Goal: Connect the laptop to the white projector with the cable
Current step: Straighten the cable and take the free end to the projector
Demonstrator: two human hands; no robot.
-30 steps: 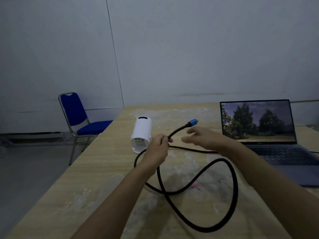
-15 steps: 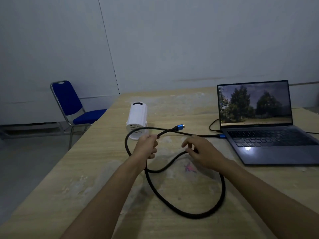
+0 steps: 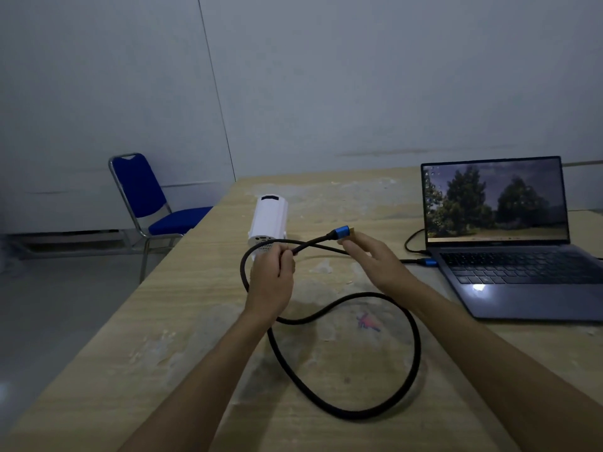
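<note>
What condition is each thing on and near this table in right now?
laptop: open, screen lit
cable: looped, one end at the laptop
free plug: unplugged, in the air
white projector: lying down, nothing connected
left hand: gripping the cable
right hand: open near the plug
chair: empty

We count one laptop (image 3: 509, 243), one projector (image 3: 269, 220) and one cable (image 3: 342, 409). We see two hands (image 3: 272, 277) and one chair (image 3: 153, 203), at left.

No text can be read: the laptop (image 3: 509, 243) screen's icons and bezel mark are too small.
</note>
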